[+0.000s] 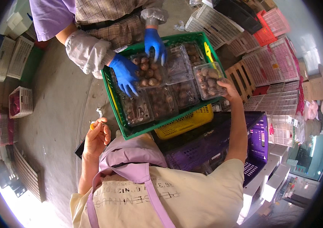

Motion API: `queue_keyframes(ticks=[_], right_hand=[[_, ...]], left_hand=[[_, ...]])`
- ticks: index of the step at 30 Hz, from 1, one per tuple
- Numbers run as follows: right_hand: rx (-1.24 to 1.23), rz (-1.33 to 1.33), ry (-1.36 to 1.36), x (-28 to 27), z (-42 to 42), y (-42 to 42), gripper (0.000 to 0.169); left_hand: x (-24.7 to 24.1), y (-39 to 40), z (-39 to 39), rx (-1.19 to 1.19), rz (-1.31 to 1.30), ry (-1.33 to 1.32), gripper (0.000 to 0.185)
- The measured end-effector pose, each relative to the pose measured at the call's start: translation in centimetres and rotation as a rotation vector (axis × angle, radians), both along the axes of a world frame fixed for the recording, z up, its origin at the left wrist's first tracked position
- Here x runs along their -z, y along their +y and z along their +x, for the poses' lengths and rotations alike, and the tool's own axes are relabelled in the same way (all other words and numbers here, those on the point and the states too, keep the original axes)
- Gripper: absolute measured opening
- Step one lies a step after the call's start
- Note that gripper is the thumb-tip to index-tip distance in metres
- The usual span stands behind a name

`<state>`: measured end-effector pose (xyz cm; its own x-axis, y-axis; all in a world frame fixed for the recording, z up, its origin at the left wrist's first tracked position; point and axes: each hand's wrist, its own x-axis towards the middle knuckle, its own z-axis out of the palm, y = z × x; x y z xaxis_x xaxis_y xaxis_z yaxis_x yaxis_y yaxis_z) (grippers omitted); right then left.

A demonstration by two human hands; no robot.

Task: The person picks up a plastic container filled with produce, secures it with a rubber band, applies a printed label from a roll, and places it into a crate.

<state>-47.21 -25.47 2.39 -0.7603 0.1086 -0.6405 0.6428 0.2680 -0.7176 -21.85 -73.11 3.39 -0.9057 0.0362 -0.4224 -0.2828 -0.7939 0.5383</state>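
A green plastic crate [161,125] holds several clear plastic clamshell boxes [163,102] of round brown produce. My right hand [228,89] grips the edge of one such clamshell box [209,81], tilted over the crate's right rim. Beside the crate's lower left corner is my left hand [96,134], fingers curled, with a small yellow-orange thing at a fingertip; whether it holds this or wears it I cannot tell. Across the crate, a co-worker's two blue-gloved hands [124,72] touch a clamshell box of the brown produce at the upper left.
A yellow basket [185,122] sits under the green crate, beside a purple crate [257,136]. Stacked white and pink crates [275,62] and a wooden pallet [241,78] stand at right. More crates [21,102] are at left. A co-worker in a checked apron [101,14] stands opposite.
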Motion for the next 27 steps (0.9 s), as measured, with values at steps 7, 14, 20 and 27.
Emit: queue_keyframes(ticks=[7, 14, 20, 27], right_hand=[[0.075, -0.359, 0.265, -7.4, 9.2, -2.4, 0.073], [0.116, -0.639, 0.212, -11.6, 21.8, -14.5, 0.069], [0.177, -0.780, 0.121, -8.4, 29.0, -23.6, 0.067], [0.114, -0.721, 0.085, -1.2, 34.0, -33.6, 0.069]], left_hand=[[0.8, 0.0, -1.3, 0.318, 0.039, 0.103, 0.029], [-0.9, 2.4, -1.7, 0.513, 0.011, 0.293, 0.049], [-1.2, 1.8, -0.2, 0.440, 0.130, 0.275, 0.072], [4.3, -5.4, 1.0, 0.388, 0.202, 0.077, 0.070]])
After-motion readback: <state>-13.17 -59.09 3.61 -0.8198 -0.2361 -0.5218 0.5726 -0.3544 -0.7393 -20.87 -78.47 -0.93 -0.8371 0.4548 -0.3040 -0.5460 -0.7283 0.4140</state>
